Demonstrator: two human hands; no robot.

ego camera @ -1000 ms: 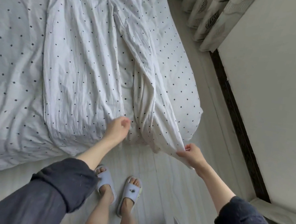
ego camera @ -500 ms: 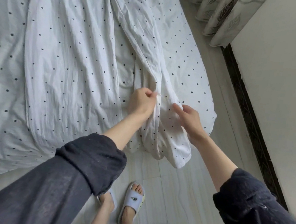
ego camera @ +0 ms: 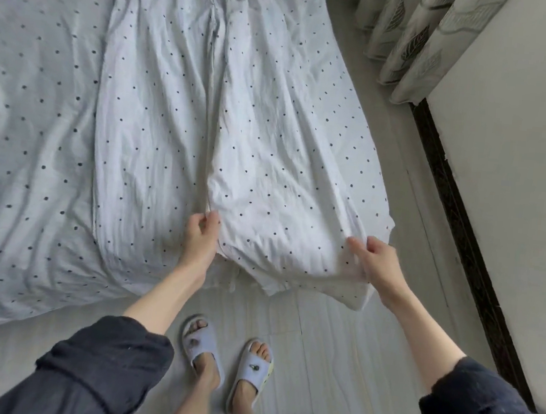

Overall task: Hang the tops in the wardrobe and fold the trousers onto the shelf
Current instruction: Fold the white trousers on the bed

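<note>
A: Item one, left hand (ego camera: 200, 237). State?

B: Fingers curled, pinching the inner corner of the near leg hem of the white crinkled-cotton trousers with small dark dots (ego camera: 269, 159).

A: Item two, right hand (ego camera: 375, 260).

B: Thumb and fingers pinching the outer corner of the same hem. The hem is held stretched between the two hands, just past the foot of the bed.

A: Location of the trousers?

B: Spread lengthwise on the bed with the matching pale dotted sheet (ego camera: 34, 110), both legs running towards the person, hems hanging over the near edge. The second leg lies flat just to the left, untouched.

A: Step in hand, as judged?

B: Flattening the right leg before folding. Advice: keep an even pull on both corners, lay the leg down parallel to its neighbour, seams lined up, then fold one leg over the other.

A: Appearance of the fabric?

B: Light, soft, heavily creased along its length; likely to bunch unless smoothed. Same print as the sheet, so edges are easy to lose.

A: Surroundings?

B: Pale plank floor (ego camera: 335, 346), grey-blue slippers (ego camera: 204, 350), leaf-patterned curtains (ego camera: 411, 36) at upper right.
</note>
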